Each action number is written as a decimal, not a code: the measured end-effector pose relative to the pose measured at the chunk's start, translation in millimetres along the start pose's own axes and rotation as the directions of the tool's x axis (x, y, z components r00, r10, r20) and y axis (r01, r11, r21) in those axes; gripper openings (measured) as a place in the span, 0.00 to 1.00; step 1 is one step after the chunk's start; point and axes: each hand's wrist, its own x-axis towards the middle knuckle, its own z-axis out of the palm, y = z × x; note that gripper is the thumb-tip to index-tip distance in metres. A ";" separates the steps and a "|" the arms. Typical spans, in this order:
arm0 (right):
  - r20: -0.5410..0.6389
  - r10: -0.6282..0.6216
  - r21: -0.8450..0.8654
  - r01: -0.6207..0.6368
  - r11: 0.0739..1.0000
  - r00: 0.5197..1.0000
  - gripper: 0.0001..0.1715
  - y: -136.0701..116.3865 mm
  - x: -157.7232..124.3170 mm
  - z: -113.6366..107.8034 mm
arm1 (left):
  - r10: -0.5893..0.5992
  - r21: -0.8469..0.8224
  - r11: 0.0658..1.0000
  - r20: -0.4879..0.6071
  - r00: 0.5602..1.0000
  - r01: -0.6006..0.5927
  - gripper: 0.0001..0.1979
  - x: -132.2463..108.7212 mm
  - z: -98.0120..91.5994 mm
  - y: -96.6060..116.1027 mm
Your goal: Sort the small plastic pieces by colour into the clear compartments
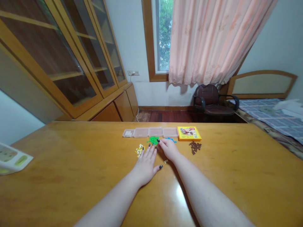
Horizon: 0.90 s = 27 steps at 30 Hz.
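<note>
My left hand (pixel 146 164) lies flat on the table with its fingers spread, the fingertips at the near edge of a pile of small green pieces (pixel 153 140). My right hand (pixel 169 148) is closed, thumb and forefinger pinched together beside that green pile; whatever they hold is too small to make out. Left of my left fingers lies a pile of white and yellow pieces (pixel 139 150). Some blue pieces (pixel 170 139) show behind my right hand, partly hidden by it. A small pale piece (pixel 166 161) lies below my right hand.
Several clear plastic trays (pixel 155 131) stand in a row behind the piles. At their right end is a yellow box (pixel 189 133), with brown pieces (pixel 195 147) in front of it. A white power strip (pixel 14 157) sits at the left table edge. A chair (pixel 209 99) stands beyond the table.
</note>
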 end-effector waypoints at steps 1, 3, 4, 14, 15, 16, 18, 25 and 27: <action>-0.021 0.000 -0.008 0.000 1.000 1.000 0.22 0.0 0.0 -0.6 | 0.018 -0.004 1.000 0.027 0.999 -0.018 0.36 -1.3 1.6 3.3; -0.056 -0.001 -0.010 0.001 1.000 0.998 0.22 -0.4 -0.1 -1.6 | -0.005 -0.007 1.000 0.054 0.999 0.005 0.37 -0.9 3.9 1.3; -0.065 -0.002 -0.005 0.002 1.000 0.998 0.22 -0.5 -0.2 -2.1 | -0.037 -0.003 0.999 0.056 0.998 0.037 0.37 0.7 3.9 -3.6; -0.140 0.028 0.081 -0.017 0.997 0.990 0.22 1.8 -0.9 -0.3 | 0.040 -0.023 0.999 0.131 0.991 -0.038 0.37 -2.9 -23.8 3.0; -0.162 0.036 0.110 -0.018 0.994 0.986 0.22 2.5 -0.9 0.1 | 0.156 -0.056 0.987 0.184 0.970 -0.148 0.38 -7.1 -23.4 13.9; -0.181 0.042 0.143 -0.016 0.990 0.983 0.22 3.2 -0.8 0.3 | 0.273 -0.097 0.961 0.235 0.933 -0.257 0.39 -11.0 -22.0 23.8; -0.210 0.051 0.205 -0.007 0.979 0.976 0.22 4.7 -0.5 0.4 | 0.370 -0.138 0.928 0.256 0.893 -0.346 0.39 -16.9 -18.1 37.1; -0.164 0.076 0.290 -0.025 0.957 0.984 0.21 8.9 2.3 2.7 | -0.204 0.117 0.977 0.274 0.940 0.178 0.41 -13.0 -20.5 19.3; -0.031 0.082 0.319 -0.068 0.945 0.996 0.19 7.0 1.5 4.9 | -0.403 0.188 0.912 0.237 0.884 0.365 0.41 -6.6 -22.2 5.0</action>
